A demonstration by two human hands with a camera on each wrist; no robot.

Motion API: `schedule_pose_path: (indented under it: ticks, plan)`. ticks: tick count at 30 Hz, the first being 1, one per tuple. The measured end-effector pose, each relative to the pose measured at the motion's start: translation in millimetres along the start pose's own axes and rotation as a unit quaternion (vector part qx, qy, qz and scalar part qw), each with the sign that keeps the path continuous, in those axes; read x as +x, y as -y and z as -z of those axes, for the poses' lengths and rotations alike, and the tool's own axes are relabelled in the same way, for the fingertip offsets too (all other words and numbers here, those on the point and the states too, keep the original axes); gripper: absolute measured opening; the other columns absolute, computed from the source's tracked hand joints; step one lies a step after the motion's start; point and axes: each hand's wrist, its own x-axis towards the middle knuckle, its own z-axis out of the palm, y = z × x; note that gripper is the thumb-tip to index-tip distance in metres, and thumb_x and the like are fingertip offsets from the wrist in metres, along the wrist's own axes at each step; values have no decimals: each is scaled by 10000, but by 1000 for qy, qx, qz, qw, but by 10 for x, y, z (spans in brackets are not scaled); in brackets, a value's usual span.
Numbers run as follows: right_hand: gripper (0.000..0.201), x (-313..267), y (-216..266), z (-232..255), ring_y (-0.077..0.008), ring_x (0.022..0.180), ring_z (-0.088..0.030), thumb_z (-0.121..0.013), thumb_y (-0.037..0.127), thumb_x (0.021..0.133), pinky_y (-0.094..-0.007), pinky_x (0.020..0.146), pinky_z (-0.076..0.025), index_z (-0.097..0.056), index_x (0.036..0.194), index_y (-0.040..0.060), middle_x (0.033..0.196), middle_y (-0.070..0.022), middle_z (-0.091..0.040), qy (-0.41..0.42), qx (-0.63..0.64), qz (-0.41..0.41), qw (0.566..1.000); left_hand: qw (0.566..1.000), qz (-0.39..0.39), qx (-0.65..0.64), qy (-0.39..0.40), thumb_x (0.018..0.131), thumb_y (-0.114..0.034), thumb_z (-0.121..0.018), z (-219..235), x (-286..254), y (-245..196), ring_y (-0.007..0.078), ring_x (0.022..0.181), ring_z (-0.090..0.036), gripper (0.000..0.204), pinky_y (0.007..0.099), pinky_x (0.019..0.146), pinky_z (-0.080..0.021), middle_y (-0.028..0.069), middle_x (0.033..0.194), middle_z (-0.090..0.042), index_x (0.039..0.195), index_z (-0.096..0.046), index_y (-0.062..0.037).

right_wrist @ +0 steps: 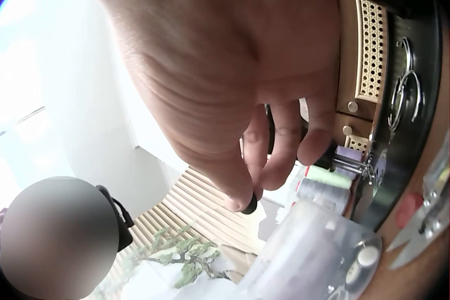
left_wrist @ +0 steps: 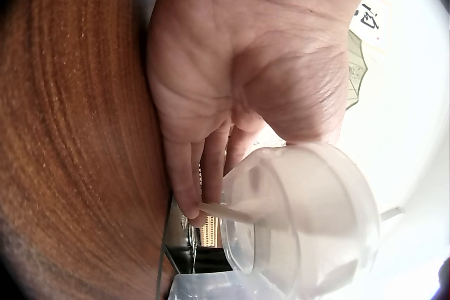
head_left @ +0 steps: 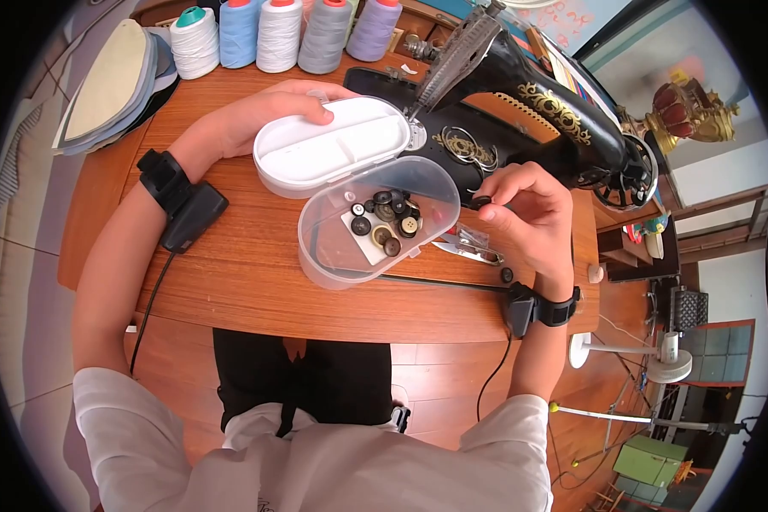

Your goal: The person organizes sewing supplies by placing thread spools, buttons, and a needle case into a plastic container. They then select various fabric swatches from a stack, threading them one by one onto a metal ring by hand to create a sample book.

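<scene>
In the head view a clear oval box (head_left: 316, 243) stands on the table, with dark buttons (head_left: 384, 218) and a white card inside. Its lid side, a white divided tray (head_left: 333, 145), is tilted up behind it. My left hand (head_left: 273, 107) grips that tray's far left edge, thumb on top; the left wrist view shows the palm (left_wrist: 246, 68) beside the translucent tray (left_wrist: 309, 215). Right of the box, my right hand (head_left: 529, 213) pinches a dark button (head_left: 481, 202) between thumb and index finger. The button (right_wrist: 250, 204) also shows at the fingertips in the right wrist view.
A black sewing machine (head_left: 538, 102) stands behind and right. Thread spools (head_left: 280, 38) line the back, and oval sheets (head_left: 111, 81) lie at the back left. Scissors (head_left: 465, 249) and a loose button (head_left: 507, 275) are right of the box, near the table's front edge.
</scene>
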Motion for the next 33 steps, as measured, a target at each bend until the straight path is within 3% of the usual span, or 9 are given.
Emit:
schedule_pose_path:
  ticks: [8,11,14,16,17,21,26,28,33]
  plan:
    - [169,32,69,-17,-174,983,-693,-752,-25,854,-298,868,-545,-764,1015,26,1124,-112,-732,65,-68,-36,995,1000,-4,8,14,871,-253,-679,9,2,-5,182,1155,-643,658,258,965,-526,145,1350,-606,1443,-502,19]
    - [132,35,63,88,-157,944,-684,-734,-33,869,-286,832,-538,-754,991,15,1061,-103,-726,-26,-89,3,996,1000,2,5,8,872,-257,-674,11,-9,-7,183,1151,-643,658,258,960,-526,146,1347,-607,1447,-502,12]
    - [129,-1,97,424,-64,835,-646,-769,3,849,-238,720,-494,-731,969,30,906,-21,-717,36,-166,-106,980,999,-10,27,14,911,-263,-632,21,3,11,170,1142,-645,620,248,948,-530,156,1344,-605,1453,-493,4]
    - [177,-58,200,622,-39,803,-636,-814,49,807,-212,679,-462,-721,958,50,856,12,-713,155,-189,-264,933,999,-13,27,18,915,-260,-623,22,0,-2,171,1142,-645,615,251,947,-530,152,1341,-606,1452,-492,9]
    - [246,-96,243,673,-48,790,-634,-863,104,765,-213,665,-451,-718,957,55,847,8,-713,162,-210,-332,905,999,-12,27,21,915,-260,-623,22,-4,-6,171,1142,-645,615,251,947,-530,152,1341,-606,1452,-492,9]
    - [343,-284,179,896,-84,763,-633,-914,186,714,-227,661,-462,-720,955,38,842,-7,-706,124,-261,-331,898,999,-16,19,26,914,-259,-620,12,18,-6,174,1139,-646,613,254,946,-531,151,1334,-608,1449,-493,13]
    - [378,-473,358,694,-98,743,-633,-912,187,713,-252,638,-486,-726,994,16,845,-42,-704,141,-297,-354,875,999,-21,27,13,911,-258,-622,50,2,13,170,1131,-647,611,255,937,-534,149,1326,-612,1449,-495,3]
    - [369,-539,311,625,-96,712,-629,-905,184,721,-253,619,-483,-727,994,10,824,-46,-698,97,-307,-343,882,999,-11,30,19,912,-258,-621,44,8,3,165,1126,-647,602,253,933,-534,148,1325,-612,1447,-501,-10]
    - [215,-518,196,552,-104,664,-621,-830,114,784,-259,608,-486,-732,941,6,750,-31,-688,140,-303,-376,864,1000,-17,19,18,912,-253,-622,46,-4,18,166,1116,-649,592,249,931,-531,143,1315,-616,1443,-509,-17]
